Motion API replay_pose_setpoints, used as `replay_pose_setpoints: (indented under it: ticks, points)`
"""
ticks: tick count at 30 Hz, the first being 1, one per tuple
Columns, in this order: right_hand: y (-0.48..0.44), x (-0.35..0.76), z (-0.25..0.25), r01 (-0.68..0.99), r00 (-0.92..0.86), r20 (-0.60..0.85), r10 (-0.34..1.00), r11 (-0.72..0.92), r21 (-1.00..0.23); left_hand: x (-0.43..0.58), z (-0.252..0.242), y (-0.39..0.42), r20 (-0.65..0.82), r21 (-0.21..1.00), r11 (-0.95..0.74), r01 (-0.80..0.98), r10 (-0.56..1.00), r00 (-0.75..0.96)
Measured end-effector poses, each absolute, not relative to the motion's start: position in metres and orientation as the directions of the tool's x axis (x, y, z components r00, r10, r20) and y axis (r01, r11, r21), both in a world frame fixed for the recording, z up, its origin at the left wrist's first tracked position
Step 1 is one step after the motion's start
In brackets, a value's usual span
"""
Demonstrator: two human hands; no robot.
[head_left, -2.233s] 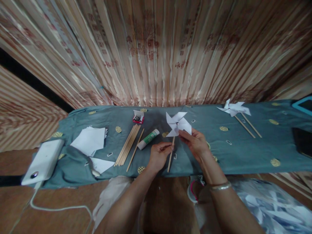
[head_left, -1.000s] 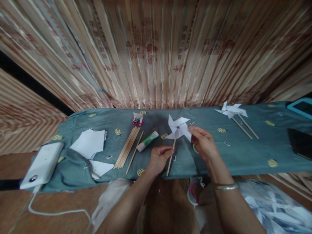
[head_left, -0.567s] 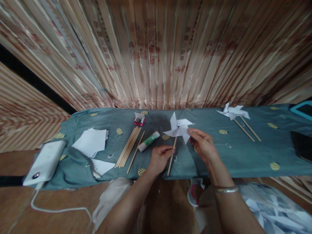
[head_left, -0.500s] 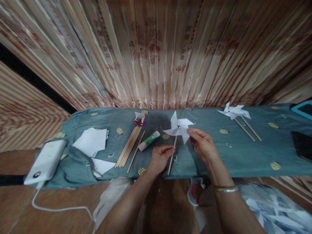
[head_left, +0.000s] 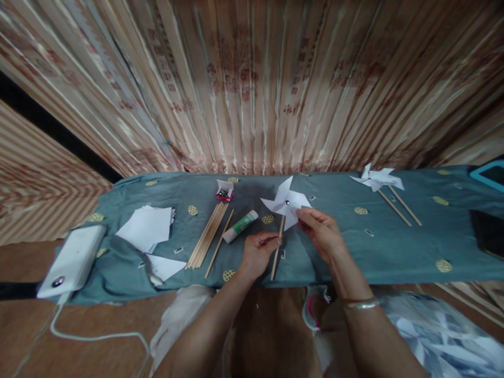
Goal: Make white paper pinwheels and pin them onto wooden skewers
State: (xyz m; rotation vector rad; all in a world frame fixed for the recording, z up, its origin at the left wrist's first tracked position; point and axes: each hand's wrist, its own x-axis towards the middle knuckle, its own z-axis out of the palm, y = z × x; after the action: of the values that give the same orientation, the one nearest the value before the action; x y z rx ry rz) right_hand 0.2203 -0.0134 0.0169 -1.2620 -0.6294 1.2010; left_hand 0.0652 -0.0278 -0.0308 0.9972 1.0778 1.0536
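Note:
A white paper pinwheel [head_left: 290,210] with a silver pin at its centre is fixed near the top of a thin wooden stick [head_left: 276,257]. My left hand [head_left: 258,253] pinches that stick below the blades between thumb and fingers. With thumb and fingertips, my right hand [head_left: 321,231] grips the lower right blade of the pinwheel; a metal bangle is on its wrist. Left of my left hand lies a green and white glue stick [head_left: 240,227]. Beyond it are a single wooden stick [head_left: 219,244] and a bundle of wooden sticks [head_left: 207,236].
A small red box [head_left: 224,192] of metal pins stands open at the back. White paper sheets [head_left: 145,228] and a white corded device [head_left: 74,260] are at the left. Finished-looking pinwheels [head_left: 380,179] lie right, on the green cloth [head_left: 338,194]. A dark flat object [head_left: 488,231] is far right.
The pinwheel's blades have turned a little on the stick, and my right hand has shifted slightly left with the blade. My left hand keeps its hold on the stick.

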Motion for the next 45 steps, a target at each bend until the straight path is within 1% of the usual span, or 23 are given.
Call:
replay_pose_setpoints:
  ticks: [6, 11, 19, 26, 31, 36, 38, 42, 45]
  points:
    - [-0.014, 0.218, 0.016, -0.312, 0.311, -0.223, 0.924, -0.122, -0.942, 0.065, -0.028, -0.028, -0.179, 0.972, 0.196, -0.131, 0.975, 0.134]
    - [-0.014, 0.216, 0.016, -0.297, 0.293, -0.215, 0.932, -0.125, -0.947, 0.066, -0.027, -0.028, -0.178, 0.967, 0.199, -0.161, 0.974, 0.139]
    - [-0.015, 0.212, 0.012, -0.261, 0.266, -0.188, 0.945, -0.118, -0.958, 0.065, -0.028, -0.028, -0.178, 0.968, 0.199, -0.151, 0.974, 0.137]
    - [-0.015, 0.209, 0.012, -0.244, 0.256, -0.205, 0.945, -0.142, -0.959, 0.065, -0.026, -0.029, -0.182, 0.959, 0.207, -0.192, 0.973, 0.138]
    - [-0.019, 0.206, 0.02, -0.173, 0.231, -0.217, 0.949, -0.179, -0.968, 0.065, -0.026, -0.027, -0.184, 0.959, 0.205, -0.196, 0.976, 0.119]
    - [-0.024, 0.215, 0.027, -0.075, 0.194, -0.131, 0.972, -0.118, -0.99, 0.064, -0.027, -0.024, -0.18, 0.958, 0.198, -0.205, 0.978, 0.104]
    - [-0.024, 0.223, 0.027, -0.093, 0.224, -0.11, 0.968, -0.091, -0.991, 0.064, -0.027, -0.024, -0.184, 0.96, 0.2, -0.198, 0.978, 0.094]
    - [-0.02, 0.24, 0.024, -0.188, 0.439, -0.033, 0.898, 0.056, -0.981, 0.064, -0.026, -0.025, -0.207, 0.952, 0.225, -0.207, 0.973, 0.107]
    - [-0.015, 0.246, 0.021, -0.164, 0.566, 0.001, 0.824, 0.114, -0.98, 0.064, -0.023, -0.027, -0.24, 0.937, 0.269, -0.224, 0.96, 0.146]
